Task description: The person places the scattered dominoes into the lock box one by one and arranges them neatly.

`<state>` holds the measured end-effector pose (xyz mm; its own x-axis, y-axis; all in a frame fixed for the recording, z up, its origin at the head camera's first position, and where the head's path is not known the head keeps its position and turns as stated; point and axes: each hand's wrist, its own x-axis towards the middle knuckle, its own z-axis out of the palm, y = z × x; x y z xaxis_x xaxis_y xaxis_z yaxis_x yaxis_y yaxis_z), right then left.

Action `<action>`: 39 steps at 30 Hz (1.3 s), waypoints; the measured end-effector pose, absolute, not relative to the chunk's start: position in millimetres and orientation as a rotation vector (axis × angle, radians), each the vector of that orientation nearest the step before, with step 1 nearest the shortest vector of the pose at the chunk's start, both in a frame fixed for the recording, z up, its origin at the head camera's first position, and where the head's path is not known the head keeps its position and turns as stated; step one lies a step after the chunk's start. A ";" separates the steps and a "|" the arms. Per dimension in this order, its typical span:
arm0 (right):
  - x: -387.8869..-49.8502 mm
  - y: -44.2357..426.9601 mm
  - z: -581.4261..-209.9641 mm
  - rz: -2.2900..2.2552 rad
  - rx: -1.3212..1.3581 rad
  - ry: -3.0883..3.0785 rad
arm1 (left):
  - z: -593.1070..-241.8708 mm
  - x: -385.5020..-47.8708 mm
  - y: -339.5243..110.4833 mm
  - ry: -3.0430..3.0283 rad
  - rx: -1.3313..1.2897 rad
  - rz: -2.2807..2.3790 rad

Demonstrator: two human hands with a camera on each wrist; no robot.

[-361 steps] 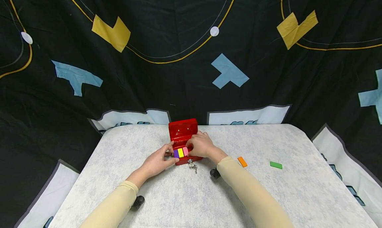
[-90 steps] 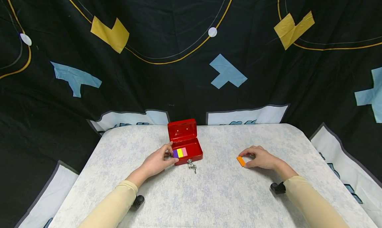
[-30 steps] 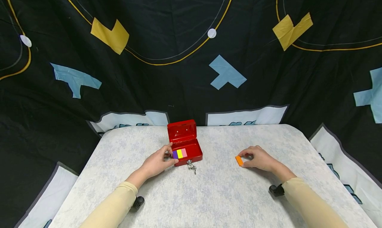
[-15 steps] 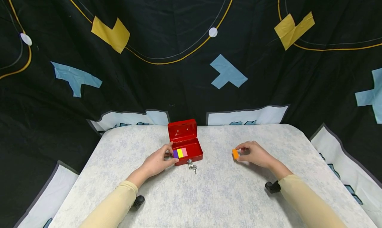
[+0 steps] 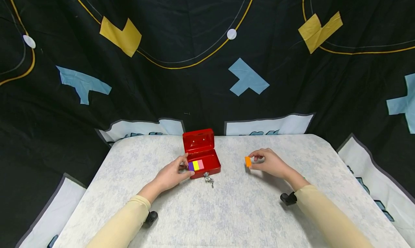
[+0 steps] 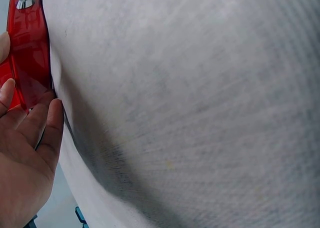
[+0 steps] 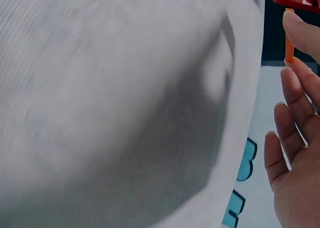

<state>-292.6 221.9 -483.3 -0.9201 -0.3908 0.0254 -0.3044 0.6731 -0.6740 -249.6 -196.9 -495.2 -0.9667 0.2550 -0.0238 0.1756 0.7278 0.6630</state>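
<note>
A red cash box stands on the table with its lid raised. Inside, along its left part, purple, yellow and pink blocks lie side by side. My left hand grips the box at its left side, thumb near the front corner; in the left wrist view its fingers lie against the red wall. To the right of the box, my right hand pinches an orange block between thumb and finger, above the table. The right wrist view shows this block edge-on.
Keys hang from the lock at the box's front. A green block is almost wholly hidden behind my right wrist. The pale cloth-covered table ends at a black curtain behind.
My right hand left the box, took the orange block from the table at the right, lifted it and moved left with it. The pink block settled beside the yellow. My left hand stayed put.
</note>
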 end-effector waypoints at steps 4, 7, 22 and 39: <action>-294.0 212.3 -480.0 -1.080 -0.589 2.763 | -495.1 -250.1 -196.7 2.815 0.346 1.054; -294.1 203.4 -476.5 -1.082 -0.596 2.763 | -494.5 -250.4 -196.6 2.819 0.346 1.042; -301.9 159.1 -465.8 -1.052 -0.703 2.769 | -494.3 -251.6 -196.7 2.845 0.365 0.998; -317.7 107.5 -457.7 -0.953 -0.718 2.764 | -492.3 -250.2 -196.7 2.840 0.363 0.993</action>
<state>-317.7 107.5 -457.7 -0.8783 -0.4771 0.0306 -0.3946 0.6872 -0.6100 -250.2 -196.7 -492.3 -0.9652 0.2604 -0.0262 0.1873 0.7573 0.6256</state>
